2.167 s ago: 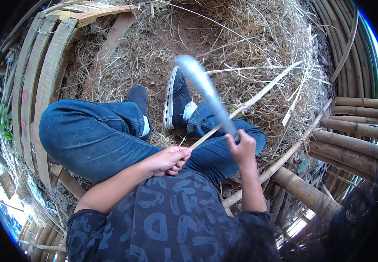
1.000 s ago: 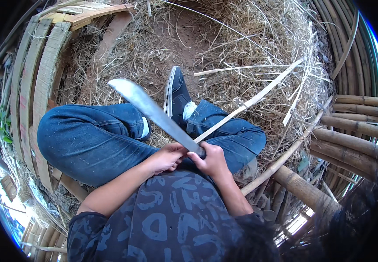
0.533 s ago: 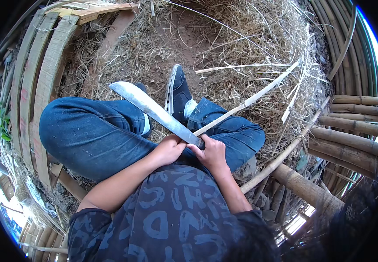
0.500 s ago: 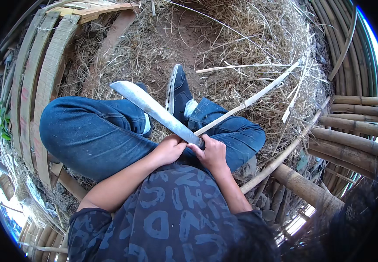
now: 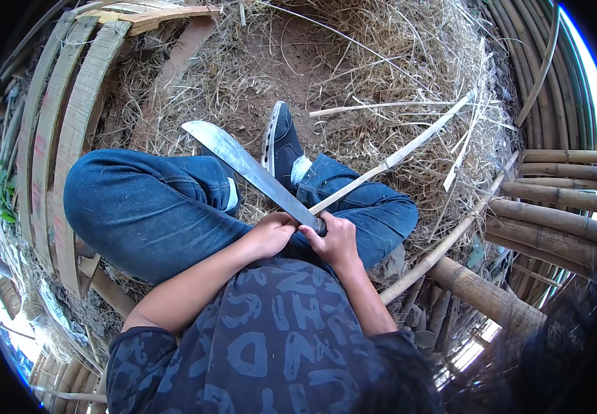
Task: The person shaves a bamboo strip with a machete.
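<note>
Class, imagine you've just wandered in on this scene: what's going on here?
A person sits cross-legged on straw-strewn ground. The right hand grips a large knife by its handle, the blade slanting forward and left. The left hand holds the near end of a long pale stick, which runs over the right leg. The blade crosses over the stick near the hands; whether they touch is unclear.

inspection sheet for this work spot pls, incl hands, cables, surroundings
Surface: bare brown soil and straw-coloured dry grass
Job's things: long grey metal machete, blade tip widened; long pale narrow bamboo strip, passing beneath the machete's base
Clutter: thin pale split strip on the grass
Hands: right hand holds the machete; left hand curled beside its base, grip partly hidden
Cables: nothing seen
Surroundings: weathered wooden slats left, round tan bamboo poles right
</note>
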A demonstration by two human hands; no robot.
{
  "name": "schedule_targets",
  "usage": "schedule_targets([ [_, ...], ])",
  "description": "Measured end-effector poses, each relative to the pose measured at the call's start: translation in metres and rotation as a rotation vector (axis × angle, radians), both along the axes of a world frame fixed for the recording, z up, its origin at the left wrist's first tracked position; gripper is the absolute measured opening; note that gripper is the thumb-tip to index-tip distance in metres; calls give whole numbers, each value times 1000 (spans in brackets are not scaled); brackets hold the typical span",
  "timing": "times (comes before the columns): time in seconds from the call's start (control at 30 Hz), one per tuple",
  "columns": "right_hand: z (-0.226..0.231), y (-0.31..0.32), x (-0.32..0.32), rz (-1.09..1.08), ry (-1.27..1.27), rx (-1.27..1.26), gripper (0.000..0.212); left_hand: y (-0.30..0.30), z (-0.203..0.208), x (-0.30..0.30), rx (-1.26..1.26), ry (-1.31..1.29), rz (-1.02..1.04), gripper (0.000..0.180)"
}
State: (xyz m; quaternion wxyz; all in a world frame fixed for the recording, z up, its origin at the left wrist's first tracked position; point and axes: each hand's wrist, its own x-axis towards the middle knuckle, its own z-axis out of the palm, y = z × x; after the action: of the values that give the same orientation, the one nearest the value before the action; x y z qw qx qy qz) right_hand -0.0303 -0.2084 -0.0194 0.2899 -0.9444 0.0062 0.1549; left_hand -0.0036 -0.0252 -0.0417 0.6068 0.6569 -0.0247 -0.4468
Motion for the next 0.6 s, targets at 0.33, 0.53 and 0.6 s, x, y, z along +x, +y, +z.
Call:
schedule_targets([
  [0.33, -8, -7, 4, 57, -188, -77, 53, 0, 5, 5, 2, 21, 30, 33],
  [0.53, -12, -57, 17, -259, -141, -182, 55, 0, -4, -3, -49, 134, 21, 30],
  [0.6, -20, -84, 20, -401, -128, -168, 56, -3, -1, -4, -64, 166, 31, 31],
])
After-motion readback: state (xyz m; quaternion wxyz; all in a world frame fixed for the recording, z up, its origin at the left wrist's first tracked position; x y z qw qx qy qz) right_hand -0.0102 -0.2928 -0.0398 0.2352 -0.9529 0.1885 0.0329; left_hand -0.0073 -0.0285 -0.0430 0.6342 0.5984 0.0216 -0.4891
